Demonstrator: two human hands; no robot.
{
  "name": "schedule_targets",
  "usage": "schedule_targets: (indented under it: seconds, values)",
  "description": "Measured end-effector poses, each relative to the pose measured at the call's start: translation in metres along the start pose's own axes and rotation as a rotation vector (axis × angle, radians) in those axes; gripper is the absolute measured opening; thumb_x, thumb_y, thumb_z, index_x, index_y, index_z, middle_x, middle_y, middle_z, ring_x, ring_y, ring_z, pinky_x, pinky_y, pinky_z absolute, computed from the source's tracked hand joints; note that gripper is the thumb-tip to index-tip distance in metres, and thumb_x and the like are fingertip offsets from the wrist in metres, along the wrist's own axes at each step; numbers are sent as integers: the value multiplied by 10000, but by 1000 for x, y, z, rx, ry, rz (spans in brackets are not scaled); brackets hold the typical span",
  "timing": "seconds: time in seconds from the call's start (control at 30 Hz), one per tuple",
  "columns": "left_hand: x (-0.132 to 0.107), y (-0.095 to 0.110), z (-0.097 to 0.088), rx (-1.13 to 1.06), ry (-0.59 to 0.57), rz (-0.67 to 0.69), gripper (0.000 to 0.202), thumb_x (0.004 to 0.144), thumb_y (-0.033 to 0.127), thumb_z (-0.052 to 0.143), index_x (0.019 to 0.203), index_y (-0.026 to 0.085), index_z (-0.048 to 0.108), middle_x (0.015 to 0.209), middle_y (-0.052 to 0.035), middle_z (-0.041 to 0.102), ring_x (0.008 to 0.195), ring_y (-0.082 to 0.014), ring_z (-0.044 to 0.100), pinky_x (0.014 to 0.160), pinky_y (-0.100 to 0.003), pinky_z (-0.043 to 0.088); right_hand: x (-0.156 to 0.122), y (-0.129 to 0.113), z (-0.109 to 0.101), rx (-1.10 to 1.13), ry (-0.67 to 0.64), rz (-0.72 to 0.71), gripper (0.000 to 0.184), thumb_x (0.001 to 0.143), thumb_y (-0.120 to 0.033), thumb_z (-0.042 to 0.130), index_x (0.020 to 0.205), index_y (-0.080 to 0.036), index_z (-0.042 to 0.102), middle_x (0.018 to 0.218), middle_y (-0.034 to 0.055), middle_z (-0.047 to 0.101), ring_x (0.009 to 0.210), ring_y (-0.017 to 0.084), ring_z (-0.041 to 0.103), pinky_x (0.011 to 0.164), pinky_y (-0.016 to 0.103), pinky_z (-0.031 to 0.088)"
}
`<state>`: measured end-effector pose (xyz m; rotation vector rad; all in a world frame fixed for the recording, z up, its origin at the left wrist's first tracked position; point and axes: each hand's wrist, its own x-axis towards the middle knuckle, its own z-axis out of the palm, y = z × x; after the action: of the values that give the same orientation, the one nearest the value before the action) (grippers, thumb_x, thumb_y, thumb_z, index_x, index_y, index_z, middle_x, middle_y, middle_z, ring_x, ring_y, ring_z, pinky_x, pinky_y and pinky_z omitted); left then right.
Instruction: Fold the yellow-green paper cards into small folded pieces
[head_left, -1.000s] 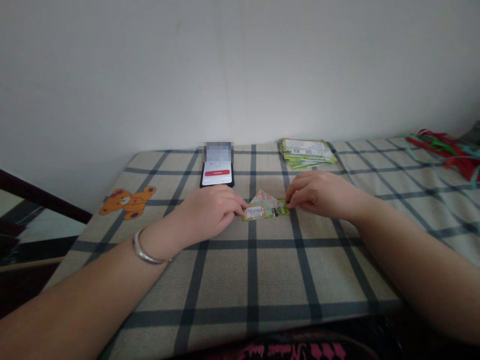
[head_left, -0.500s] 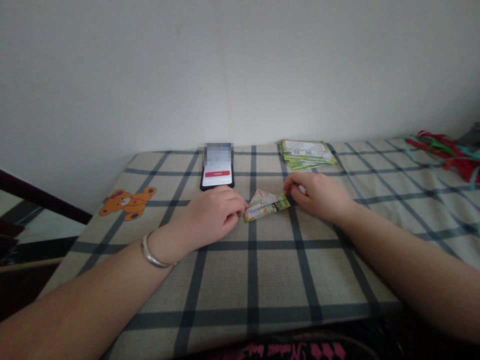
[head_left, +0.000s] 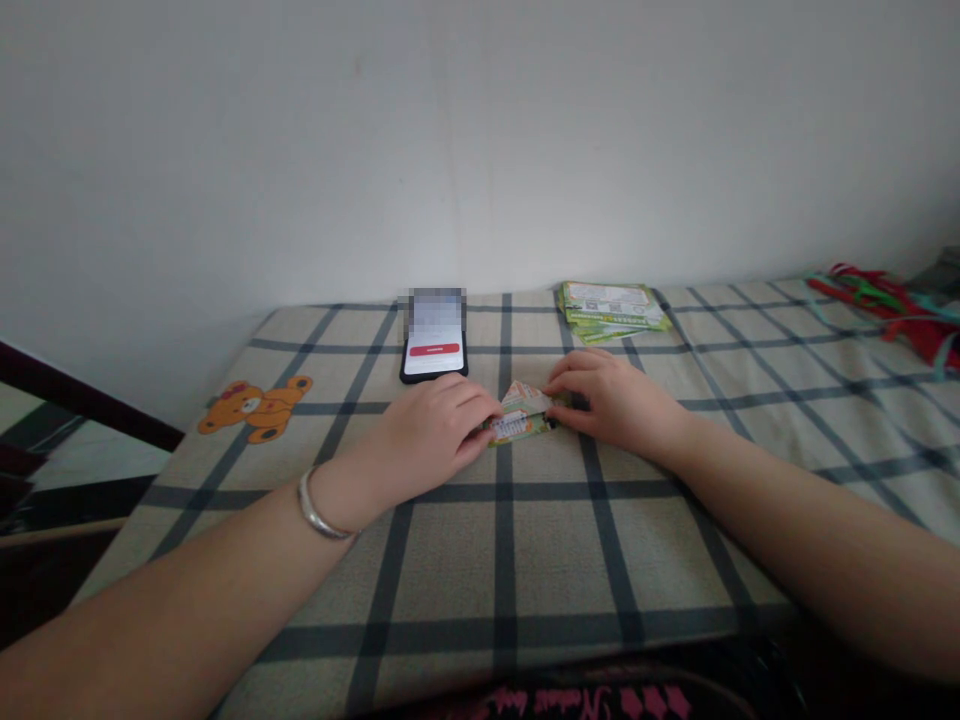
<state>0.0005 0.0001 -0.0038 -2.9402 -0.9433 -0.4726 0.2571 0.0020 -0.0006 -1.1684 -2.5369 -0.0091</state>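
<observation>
Two bare hands meet over one small folded slip of green-and-orange printed paper (head_left: pixel 520 421), which lies on the grey checked cloth with dark stripes (head_left: pixel 525 560) near mid-table, just in front of a black phone with a lit white screen (head_left: pixel 435 346). Left hand (head_left: pixel 431 432), a silver bangle (head_left: pixel 319 506) at its wrist, is curled almost to a fist, with its fingertips closed on the slip's left end. Right hand (head_left: pixel 613 402) arches over the right end, fingers bent down and closed on it. The thumbs are hidden, so how firmly either pinches cannot be told. Risks, as judged: the cloth looks soft and may give under pressure, so a crease could wander off line. The hands cover much of the slip, so stray edges would be hard to spot. Opposed pulls from the two ends could tear it along a fold. If either grip loosens, the folded layers may spring apart. The left knuckles sit near the phone, and a careless sweep could nudge it. A stack of green printed leaflets (head_left: pixel 613 308) by the wall and a tangle of red and green ribbon (head_left: pixel 892 305) at far right lie well apart and pose little hazard.
</observation>
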Motion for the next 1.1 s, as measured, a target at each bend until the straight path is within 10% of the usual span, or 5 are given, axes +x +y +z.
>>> schedule_targets:
  seconds: [0.63,1.1]
  values:
    - [-2,0,3,-73,175,-5,478,873,253,640,1317,176,480,1126,-72,675,1064,-212,621,929,-369,505,0,-6,0,186,58,-63,148,841,-234,644,980,-187,624,950,50,665,906,192,600,807,326,473]
    - [-1,0,-3,-90,338,66,95,901,162,584,981,169,636,900,-23,686,856,-150,633,783,-282,511,-1,-4,-2,209,148,-55,62,838,-145,588,847,-196,621,827,15,650,799,160,574,733,276,421]
